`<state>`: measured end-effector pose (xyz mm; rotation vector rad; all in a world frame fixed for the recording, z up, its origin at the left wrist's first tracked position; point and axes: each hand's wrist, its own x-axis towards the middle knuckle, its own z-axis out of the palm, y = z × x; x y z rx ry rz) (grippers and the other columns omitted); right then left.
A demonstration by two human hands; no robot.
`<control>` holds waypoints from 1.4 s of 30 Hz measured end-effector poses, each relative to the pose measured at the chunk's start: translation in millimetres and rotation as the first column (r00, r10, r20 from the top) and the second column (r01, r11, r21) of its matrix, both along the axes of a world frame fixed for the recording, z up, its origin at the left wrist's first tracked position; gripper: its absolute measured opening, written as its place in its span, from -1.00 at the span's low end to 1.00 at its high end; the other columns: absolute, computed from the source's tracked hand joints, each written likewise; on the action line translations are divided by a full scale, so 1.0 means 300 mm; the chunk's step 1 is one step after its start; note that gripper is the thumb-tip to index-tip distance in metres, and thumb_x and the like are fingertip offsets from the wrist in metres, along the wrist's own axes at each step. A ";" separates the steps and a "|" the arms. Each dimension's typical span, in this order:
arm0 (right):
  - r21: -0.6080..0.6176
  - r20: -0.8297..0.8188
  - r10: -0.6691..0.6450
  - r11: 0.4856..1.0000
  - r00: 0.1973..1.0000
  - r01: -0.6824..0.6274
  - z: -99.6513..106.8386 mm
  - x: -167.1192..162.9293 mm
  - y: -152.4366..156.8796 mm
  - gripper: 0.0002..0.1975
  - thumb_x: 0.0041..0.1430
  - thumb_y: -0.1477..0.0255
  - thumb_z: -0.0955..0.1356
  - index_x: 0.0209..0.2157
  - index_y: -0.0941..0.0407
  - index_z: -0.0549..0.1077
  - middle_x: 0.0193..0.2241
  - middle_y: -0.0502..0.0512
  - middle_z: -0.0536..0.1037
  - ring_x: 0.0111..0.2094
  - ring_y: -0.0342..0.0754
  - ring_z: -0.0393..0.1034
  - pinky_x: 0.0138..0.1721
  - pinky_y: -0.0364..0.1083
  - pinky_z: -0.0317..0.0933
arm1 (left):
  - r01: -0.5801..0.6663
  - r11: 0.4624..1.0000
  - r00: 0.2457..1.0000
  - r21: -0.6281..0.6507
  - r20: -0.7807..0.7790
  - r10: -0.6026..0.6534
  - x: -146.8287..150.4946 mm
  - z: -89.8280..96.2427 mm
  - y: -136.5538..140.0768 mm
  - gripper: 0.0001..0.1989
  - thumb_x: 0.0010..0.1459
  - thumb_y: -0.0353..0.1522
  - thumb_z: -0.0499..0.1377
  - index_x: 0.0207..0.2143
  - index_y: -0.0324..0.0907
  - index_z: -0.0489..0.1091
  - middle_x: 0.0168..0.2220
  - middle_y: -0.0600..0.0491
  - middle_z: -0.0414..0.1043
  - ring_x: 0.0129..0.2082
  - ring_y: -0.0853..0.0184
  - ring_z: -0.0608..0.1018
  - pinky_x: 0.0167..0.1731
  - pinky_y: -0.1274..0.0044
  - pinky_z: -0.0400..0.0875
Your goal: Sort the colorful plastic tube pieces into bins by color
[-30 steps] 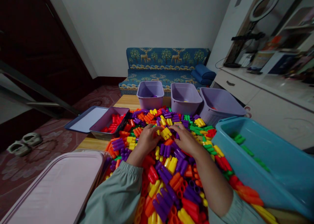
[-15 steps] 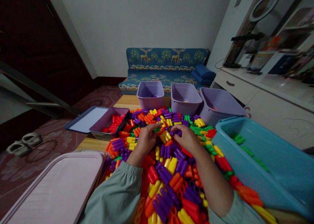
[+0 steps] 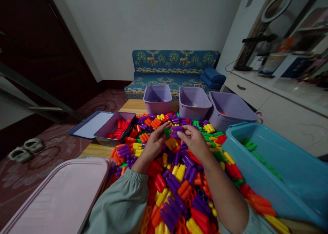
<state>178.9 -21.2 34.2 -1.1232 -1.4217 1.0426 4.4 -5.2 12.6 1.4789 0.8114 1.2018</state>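
Over the middle of a heap of coloured plastic building blocks, my left hand (image 3: 155,142) is closed on a green block (image 3: 167,133). Facing it, my right hand (image 3: 195,140) pinches a purple block (image 3: 176,131) made of joined rounded tubes. The two blocks are close together; whether they touch I cannot tell. Below the hands lies a yellow block (image 3: 172,144) on the heap. Loose purple, yellow, orange and red pieces surround both forearms.
Three lilac bins (image 3: 157,106) stand along the far side. At the right is a turquoise tub (image 3: 269,159) with several green blocks. A box (image 3: 102,140) of red blocks and a blue-rimmed lid (image 3: 88,124) sit left. Nearer is a pale pink lid (image 3: 58,189).
My right hand has picked a purple block out of the heap and brought it up towards my left hand. The green block in my left hand now shows more clearly.
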 end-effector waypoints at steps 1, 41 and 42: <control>-0.003 0.007 -0.007 1.000 1.000 0.007 -0.001 0.003 0.001 -0.73 0.11 0.30 0.38 -0.18 0.16 0.45 -0.32 0.14 0.65 -0.29 0.02 0.57 -0.26 -0.06 0.38 | -0.011 0.996 0.997 0.086 -0.072 0.017 -0.001 0.000 0.002 -0.49 0.12 -0.45 0.14 0.15 -0.10 0.38 0.19 -0.05 0.36 0.23 0.11 0.33 0.22 0.23 0.21; 0.125 -0.051 0.062 0.991 0.997 -0.055 0.030 -0.090 -0.044 -0.74 0.09 0.45 0.35 -0.17 0.08 0.58 0.06 0.16 0.47 0.08 0.02 0.38 -0.05 -0.03 0.41 | 0.284 0.750 0.909 -0.597 0.417 -0.012 0.007 0.061 -0.028 -0.63 0.31 -0.18 -0.02 -0.17 -0.28 0.43 -0.49 -0.03 0.49 -0.55 0.33 0.57 -0.58 0.58 0.48; 0.133 -0.092 0.076 0.989 0.993 -0.063 0.041 -0.090 -0.049 -0.74 0.12 0.43 0.34 -0.15 0.08 0.57 0.09 0.14 0.45 0.09 0.01 0.38 -0.05 -0.04 0.41 | 0.271 0.742 0.902 -0.614 0.431 0.027 0.003 0.067 -0.027 -0.66 0.31 -0.21 -0.03 -0.18 -0.27 0.42 -0.49 -0.02 0.49 -0.57 0.35 0.56 -0.61 0.58 0.47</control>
